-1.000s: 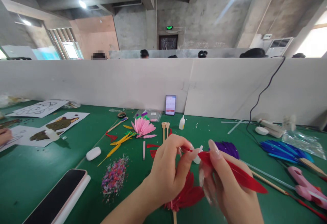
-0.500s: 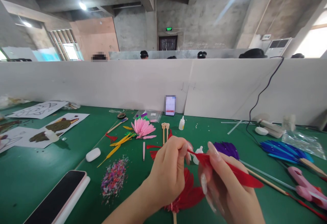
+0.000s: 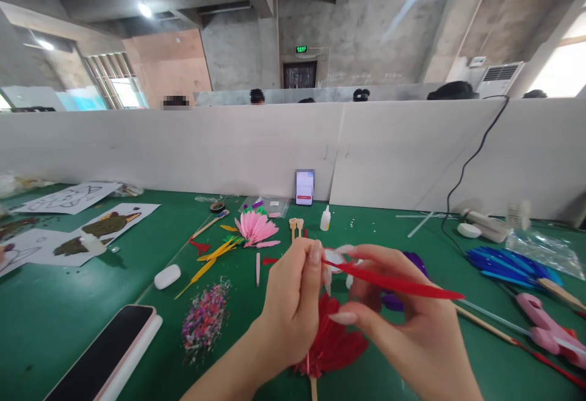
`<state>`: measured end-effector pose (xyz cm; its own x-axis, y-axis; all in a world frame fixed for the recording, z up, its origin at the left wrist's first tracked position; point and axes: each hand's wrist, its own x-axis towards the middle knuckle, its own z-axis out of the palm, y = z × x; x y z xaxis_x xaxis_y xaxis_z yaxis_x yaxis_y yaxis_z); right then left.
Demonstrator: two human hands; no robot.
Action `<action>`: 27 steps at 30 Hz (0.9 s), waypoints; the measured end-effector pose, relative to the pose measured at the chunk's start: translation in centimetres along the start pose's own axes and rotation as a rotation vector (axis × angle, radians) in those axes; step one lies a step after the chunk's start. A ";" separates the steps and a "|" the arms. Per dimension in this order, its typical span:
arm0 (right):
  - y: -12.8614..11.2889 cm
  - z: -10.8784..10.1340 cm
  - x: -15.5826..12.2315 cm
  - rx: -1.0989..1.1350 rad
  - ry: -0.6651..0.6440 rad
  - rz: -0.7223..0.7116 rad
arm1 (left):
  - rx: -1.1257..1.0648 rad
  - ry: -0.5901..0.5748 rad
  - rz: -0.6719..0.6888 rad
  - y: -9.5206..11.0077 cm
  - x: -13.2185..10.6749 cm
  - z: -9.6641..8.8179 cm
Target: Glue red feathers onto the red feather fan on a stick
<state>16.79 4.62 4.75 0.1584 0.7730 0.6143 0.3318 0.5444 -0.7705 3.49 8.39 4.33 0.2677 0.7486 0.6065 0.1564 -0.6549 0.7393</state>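
Note:
My left hand [image 3: 293, 303] is closed, thumb and forefinger pinching the narrow end of a red feather [image 3: 394, 282]. The feather stretches to the right, across my right hand [image 3: 403, 321]. That hand's thumb and forefinger stand wide apart, and its other fingers are partly hidden. Below both hands lies a red feather fan [image 3: 336, 346] with a wooden stick handle pointing toward me. Behind my fingers a round white item [image 3: 334, 259] with a reddish rim shows in part.
A pink feather fan [image 3: 256, 228], yellow feathers [image 3: 206, 267] and a pile of coloured flakes [image 3: 205, 321] lie left. A phone [image 3: 105, 352] is at the near left. On the right are blue feathers [image 3: 510, 268] and a pink glue gun [image 3: 544, 325]. A small bottle [image 3: 325, 218] stands behind.
My right thumb and fingers have spread apart from their pinch on the feather. The feather now lies straighter, and my left hand has shifted slightly left and up.

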 end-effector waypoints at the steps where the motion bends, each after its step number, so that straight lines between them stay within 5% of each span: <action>1: 0.1 0.0 0.0 -0.014 -0.001 -0.028 | 0.008 -0.011 -0.008 0.0 0.0 0.0; 11: 0.5 0.0 -0.5 -0.098 0.166 -0.101 | 0.019 -0.009 0.043 -0.6 -0.3 0.7; 27: 0.7 0.2 -0.3 -0.259 0.125 -0.136 | -0.036 0.014 -0.102 -0.8 -0.2 1.2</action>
<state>16.81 4.89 3.99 0.2042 0.6442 0.7371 0.5808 0.5264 -0.6209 4.41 8.60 3.30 0.2385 0.8127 0.5317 0.1481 -0.5715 0.8071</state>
